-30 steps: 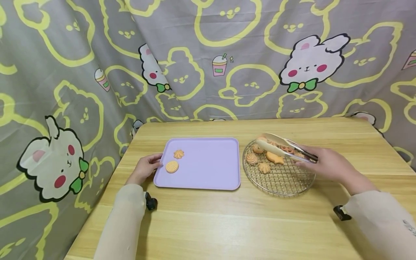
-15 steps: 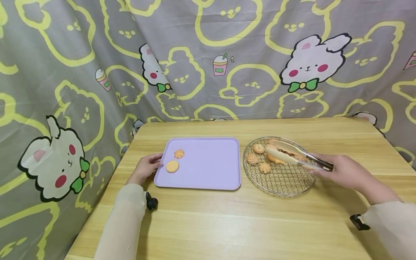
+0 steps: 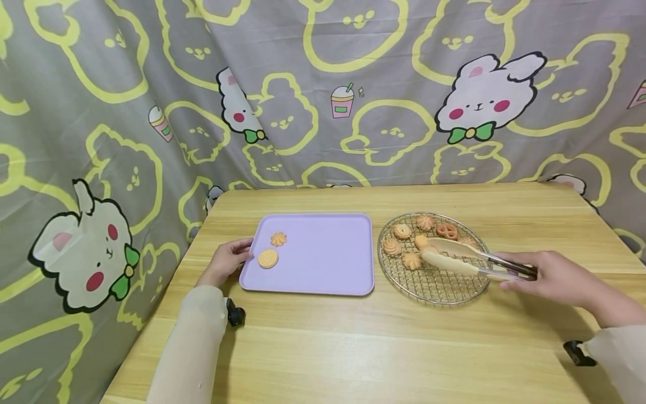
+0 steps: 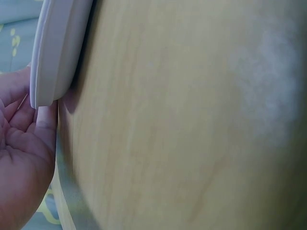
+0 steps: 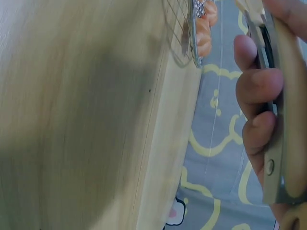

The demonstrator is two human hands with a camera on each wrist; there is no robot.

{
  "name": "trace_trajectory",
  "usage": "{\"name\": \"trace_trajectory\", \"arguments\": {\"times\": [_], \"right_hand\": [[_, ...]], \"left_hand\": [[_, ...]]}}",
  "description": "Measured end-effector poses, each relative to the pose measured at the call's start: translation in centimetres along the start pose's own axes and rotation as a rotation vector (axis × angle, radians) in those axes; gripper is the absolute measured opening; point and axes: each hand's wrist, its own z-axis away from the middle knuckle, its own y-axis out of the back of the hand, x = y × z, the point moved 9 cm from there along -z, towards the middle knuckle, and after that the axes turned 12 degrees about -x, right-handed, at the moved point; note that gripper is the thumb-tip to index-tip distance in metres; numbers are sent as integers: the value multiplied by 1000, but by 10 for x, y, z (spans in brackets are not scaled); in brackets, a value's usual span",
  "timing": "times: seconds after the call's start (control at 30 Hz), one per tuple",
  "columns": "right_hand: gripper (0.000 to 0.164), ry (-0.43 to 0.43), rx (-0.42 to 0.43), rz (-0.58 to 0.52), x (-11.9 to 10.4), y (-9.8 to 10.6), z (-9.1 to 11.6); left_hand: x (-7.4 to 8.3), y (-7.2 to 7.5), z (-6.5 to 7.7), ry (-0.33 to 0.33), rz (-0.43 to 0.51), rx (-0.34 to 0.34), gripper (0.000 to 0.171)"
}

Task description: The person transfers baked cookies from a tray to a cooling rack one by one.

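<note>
My right hand [image 3: 560, 283] grips metal tongs [image 5: 283, 158] with pale beige tips, over a round wire cooling rack [image 3: 434, 292]. The tips straddle a golden cookie [image 3: 421, 241], mostly hidden; whether they squeeze it I cannot tell. Around it on the rack lie a pretzel cookie [image 3: 447, 231], a swirl cookie [image 3: 391, 246], a ring-shaped cookie [image 3: 402, 231] and flower-shaped cookies [image 3: 411, 261]. My left hand [image 3: 227, 261] holds the left edge of a purple tray [image 3: 323, 280], thumb and fingers about its rim. On the tray sit a flower-shaped cookie [image 3: 278, 239] and a round cookie [image 3: 268, 258].
Tray and rack stand side by side on a wooden table [image 3: 323, 342], with a narrow gap between them. Behind and to the left hangs a grey patterned curtain [image 3: 303, 50], close to the table's far edge.
My right hand has drawn the tongs rightward and toward me, and the tips have come down around the golden cookie. The pretzel cookie is uncovered. My left hand and the tray keep their place.
</note>
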Motion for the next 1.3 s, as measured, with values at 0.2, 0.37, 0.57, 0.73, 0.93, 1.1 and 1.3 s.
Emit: {"name": "trace_trajectory", "arguments": {"times": [0.2,0.37,0.57,0.73,0.93,1.1,1.3], "right_hand": [[56,11,-10,23,4,0,6],[56,-12,-28,21,9,0,8],[57,-39,-57,26,16,-2,10],[57,-50,-79,35,20,-6,12],[57,-40,-71,59,21,-8,13],[60,-29,-59,72,21,-8,14],[62,-32,-51,76,21,-7,15]], "left_hand": [[1,0,0,1,0,-4,45],[2,-1,0,-12,3,-12,46],[2,0,0,-9,-3,-9,46],[1,-1,-1,3,6,-8,45],[0,-2,-1,6,14,-9,45],[0,-1,0,12,12,-7,45],[1,-1,0,9,5,-3,45]]}}
